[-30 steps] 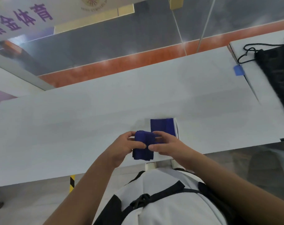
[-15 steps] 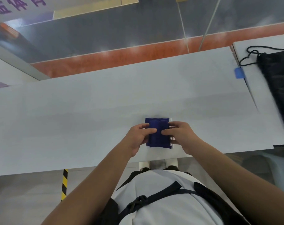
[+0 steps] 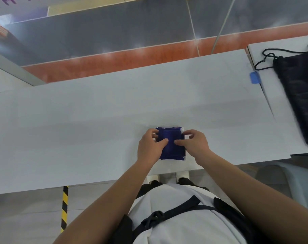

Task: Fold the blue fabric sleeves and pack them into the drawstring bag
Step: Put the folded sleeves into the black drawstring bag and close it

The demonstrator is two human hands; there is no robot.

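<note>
The folded blue fabric sleeves (image 3: 170,143) lie stacked in a small square on the white table (image 3: 79,129), close to its near edge. My left hand (image 3: 149,147) grips the stack's left side, thumb on top. My right hand (image 3: 195,143) holds the right side, fingertips pressing on the top fold. A white trim shows along the stack's right edge. The black drawstring bag (image 3: 299,95) lies flat on the adjoining table at the far right, its cord (image 3: 265,57) looped toward the back.
A blue tape piece (image 3: 254,77) marks the seam between the two tables. Beyond the table runs an orange floor strip (image 3: 132,57) and grey flooring. A yellow-black hazard stripe (image 3: 64,206) is on the floor below the near edge.
One folded sleeve was lifted from in front of the other and set on top of it. Both hands moved forward with it and now press on the stack.
</note>
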